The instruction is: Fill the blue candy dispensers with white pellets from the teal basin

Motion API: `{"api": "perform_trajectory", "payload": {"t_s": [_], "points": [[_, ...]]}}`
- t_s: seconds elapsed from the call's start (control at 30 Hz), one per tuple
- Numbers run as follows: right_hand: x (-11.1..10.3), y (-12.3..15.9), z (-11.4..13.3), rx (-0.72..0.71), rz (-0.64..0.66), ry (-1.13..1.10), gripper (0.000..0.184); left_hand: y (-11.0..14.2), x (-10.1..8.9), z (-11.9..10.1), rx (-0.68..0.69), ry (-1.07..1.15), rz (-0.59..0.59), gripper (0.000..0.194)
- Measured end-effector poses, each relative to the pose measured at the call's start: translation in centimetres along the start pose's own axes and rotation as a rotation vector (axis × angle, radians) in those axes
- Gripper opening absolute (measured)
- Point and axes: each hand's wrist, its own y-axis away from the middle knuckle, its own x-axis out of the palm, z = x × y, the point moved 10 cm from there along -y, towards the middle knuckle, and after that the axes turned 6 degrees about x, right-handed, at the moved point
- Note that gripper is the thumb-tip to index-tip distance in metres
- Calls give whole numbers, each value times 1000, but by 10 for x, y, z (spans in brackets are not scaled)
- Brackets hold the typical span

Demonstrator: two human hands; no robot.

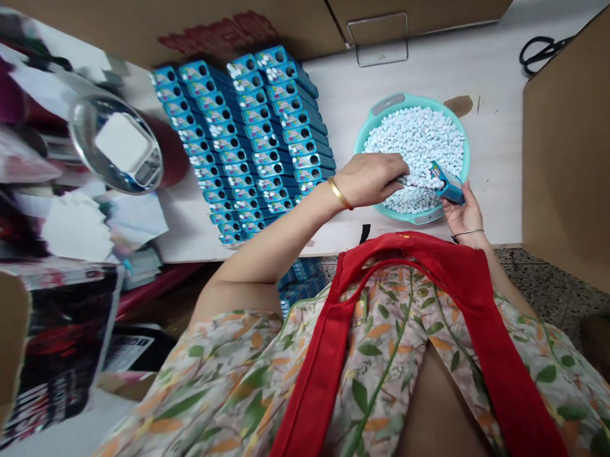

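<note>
My left hand (374, 177), with a gold bangle at its wrist, reaches over the turquoise basin (466, 154). Its fingers are pinched on what looks like a small scoop, mostly hidden, with white pellets (415, 136) heaped along it. The pellets run up to the mouth of a small blue box (451, 188). That box lies tilted over the basin's right rim, its open end facing left, and my right hand (466, 211) grips its lower end. Small white pellets fill much of the basin.
Several rows of upright blue boxes (258, 130) with round holes stand left of the basin. A digital scale (125, 145) sits in a steel bowl (78, 124) further left. Cardboard (573, 144) walls the right side, near black scissors (538, 53). A wire handle (378, 61) lies at the back.
</note>
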Motion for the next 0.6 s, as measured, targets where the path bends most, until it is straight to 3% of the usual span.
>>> {"api": "perform_trajectory", "payload": {"t_s": [0.13, 0.27, 0.37, 0.43, 0.5, 0.6], "points": [[10, -7, -10, 16, 69, -14, 52, -10, -19, -25, -33, -140, 54, 28], [19, -11, -19, 88, 81, -36, 45, -11, -35, -50, -71, -227, 115, 38], [24, -13, -24, 142, 77, -81, 36, -2, -53, -58, -10, -235, 54, 35], [27, -15, -28, 171, 81, -87, 34, 7, -61, -46, 15, -218, 6, 27], [30, -17, -31, 196, 96, -72, 34, 11, -59, -22, 26, -146, -34, 32], [36, -19, -39, 253, 153, -7, 34, 6, -34, 10, 68, 47, -138, 57]]}}
